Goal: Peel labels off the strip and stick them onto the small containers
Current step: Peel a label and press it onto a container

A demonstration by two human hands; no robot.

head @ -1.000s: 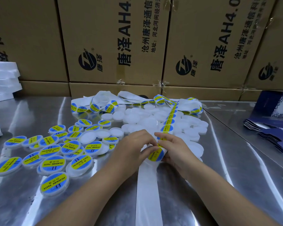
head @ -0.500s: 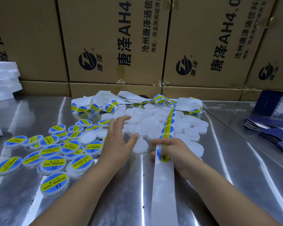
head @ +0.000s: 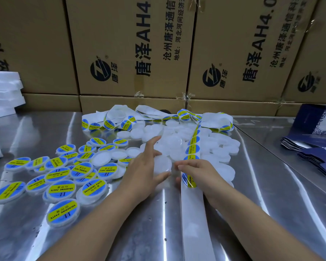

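we see many labelled containers [head: 62, 187] done at left, a big blank pile [head: 177, 142] undone far centre (maybe half to go), left hand [head: 143, 170] gripping one blank container [head: 163, 163], right hand [head: 199, 176] pinching the next label [head: 189, 180] on the strip [head: 193, 213] near centre.

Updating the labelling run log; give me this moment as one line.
left hand: holds blank container | right hand: grips label strip at a label | status: label not yet stuck on
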